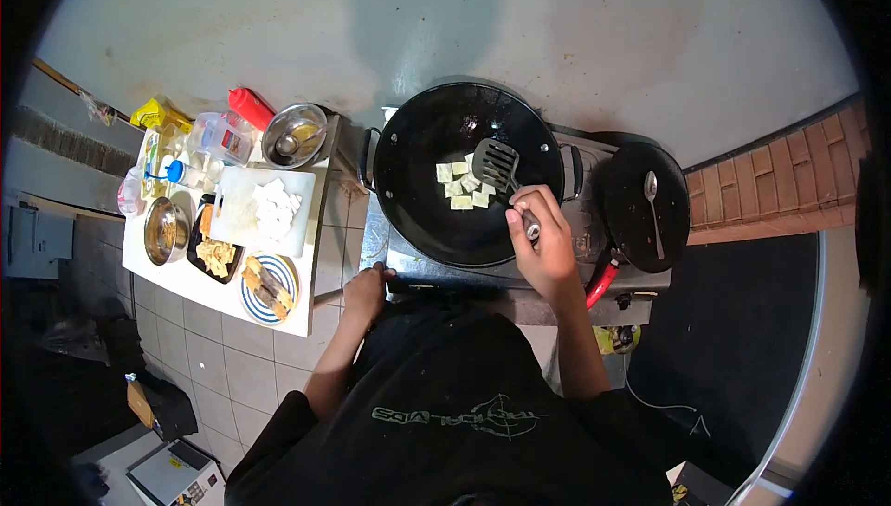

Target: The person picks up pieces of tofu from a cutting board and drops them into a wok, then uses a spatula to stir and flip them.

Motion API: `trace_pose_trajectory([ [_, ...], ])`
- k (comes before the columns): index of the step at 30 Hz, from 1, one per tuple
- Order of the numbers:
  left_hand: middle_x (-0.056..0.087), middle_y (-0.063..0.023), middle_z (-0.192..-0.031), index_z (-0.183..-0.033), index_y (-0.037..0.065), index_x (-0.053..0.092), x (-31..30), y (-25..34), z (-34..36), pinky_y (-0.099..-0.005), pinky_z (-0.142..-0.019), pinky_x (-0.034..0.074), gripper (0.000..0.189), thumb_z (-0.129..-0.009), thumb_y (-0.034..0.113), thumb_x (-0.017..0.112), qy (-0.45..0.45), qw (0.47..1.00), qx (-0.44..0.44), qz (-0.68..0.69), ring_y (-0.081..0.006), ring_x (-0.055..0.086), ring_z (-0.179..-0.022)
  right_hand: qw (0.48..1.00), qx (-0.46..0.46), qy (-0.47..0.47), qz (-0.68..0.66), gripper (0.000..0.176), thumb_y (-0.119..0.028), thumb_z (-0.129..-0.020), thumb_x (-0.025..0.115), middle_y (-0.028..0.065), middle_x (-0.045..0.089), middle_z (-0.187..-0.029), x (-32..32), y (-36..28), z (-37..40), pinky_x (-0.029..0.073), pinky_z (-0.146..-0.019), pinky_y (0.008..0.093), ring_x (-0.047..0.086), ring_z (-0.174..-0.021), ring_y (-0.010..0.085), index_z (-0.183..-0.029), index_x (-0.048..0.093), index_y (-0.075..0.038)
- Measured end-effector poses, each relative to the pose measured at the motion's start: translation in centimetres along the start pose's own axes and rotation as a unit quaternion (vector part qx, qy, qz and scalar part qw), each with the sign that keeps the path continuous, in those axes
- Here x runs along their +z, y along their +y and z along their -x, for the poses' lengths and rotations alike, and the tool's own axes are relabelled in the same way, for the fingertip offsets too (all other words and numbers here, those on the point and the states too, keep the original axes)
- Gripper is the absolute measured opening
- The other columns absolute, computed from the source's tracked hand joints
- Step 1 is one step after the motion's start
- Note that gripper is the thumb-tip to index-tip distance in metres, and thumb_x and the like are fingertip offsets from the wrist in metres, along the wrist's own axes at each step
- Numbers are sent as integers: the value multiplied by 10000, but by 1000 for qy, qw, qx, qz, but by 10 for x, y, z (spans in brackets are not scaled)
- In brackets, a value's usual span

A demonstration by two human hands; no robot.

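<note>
Pale cubes [461, 201], perhaps tofu, lie grouped in the middle of a large black wok [422, 227] on the stove. My right hand [546, 251] is closed round the handle of a slotted spatula [497, 162]. The spatula's dark head is inside the wok, against the right side of the cubes. My left hand [366, 292] is at the stove's front left corner, its fingers curled on what looks like a small dark stove knob [390, 272].
A black frying pan [640, 195] with a red handle sits on the right, a spoon [653, 214] lying in it. The left table holds a cutting board [243, 214] with white pieces, a striped plate [290, 269], metal bowls [309, 153] and a red bottle [249, 107].
</note>
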State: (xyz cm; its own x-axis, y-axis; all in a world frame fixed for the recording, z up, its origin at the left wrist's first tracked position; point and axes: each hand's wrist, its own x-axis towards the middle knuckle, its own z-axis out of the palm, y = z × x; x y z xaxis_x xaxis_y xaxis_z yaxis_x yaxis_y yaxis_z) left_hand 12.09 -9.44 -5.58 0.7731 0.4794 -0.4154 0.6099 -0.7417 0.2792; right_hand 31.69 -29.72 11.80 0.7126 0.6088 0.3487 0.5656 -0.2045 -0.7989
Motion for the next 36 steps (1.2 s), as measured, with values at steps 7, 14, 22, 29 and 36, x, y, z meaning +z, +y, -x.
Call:
trace_pose_trajectory([
  [7, 691, -211, -885, -992, 51, 606, 4, 0, -1, -510, -728, 525, 386, -1000, 404, 451, 4, 1000, -13, 5, -374, 685, -872, 1000, -14, -2, 14, 101, 6, -914, 584, 134, 527, -937, 4, 8, -7, 467, -730, 296, 570, -807, 257, -945, 491, 30],
  [14, 696, -206, -862, -985, 49, 607, 15, -6, -2, -513, -722, 533, 408, -993, 427, 453, 26, 1000, -12, 8, -387, 690, -841, 999, -9, -48, -4, 103, 18, -909, 584, 138, 527, -935, 17, 13, -17, 471, -726, 317, 573, -810, 274, -950, 490, 27],
  [22, 697, -205, -855, -972, 44, 612, 14, -5, -3, -511, -718, 537, 422, -988, 436, 459, 26, 1000, -13, 4, -382, 693, -839, 1000, -26, -7, 11, 108, 18, -911, 584, 144, 523, -950, 15, 15, -19, 473, -761, 314, 573, -840, 288, -954, 485, 28],
  [29, 685, -223, -921, -1037, 76, 601, 8, -4, -2, -549, -760, 515, 400, -1008, 430, 416, -10, 999, -17, 26, -419, 670, -903, 999, -49, 1, 6, 109, 1, -918, 587, 142, 518, -946, 15, 20, -20, 473, -751, 310, 568, -820, 284, -947, 486, 31],
  [36, 691, -191, -859, -986, 59, 596, 5, -2, 1, -500, -695, 524, 372, -995, 406, 463, 23, 1000, -1, 2, -362, 686, -836, 999, -27, -13, -11, 103, 20, -917, 571, 138, 530, -956, 20, 17, -18, 460, -773, 266, 553, -816, 246, -943, 472, 32],
])
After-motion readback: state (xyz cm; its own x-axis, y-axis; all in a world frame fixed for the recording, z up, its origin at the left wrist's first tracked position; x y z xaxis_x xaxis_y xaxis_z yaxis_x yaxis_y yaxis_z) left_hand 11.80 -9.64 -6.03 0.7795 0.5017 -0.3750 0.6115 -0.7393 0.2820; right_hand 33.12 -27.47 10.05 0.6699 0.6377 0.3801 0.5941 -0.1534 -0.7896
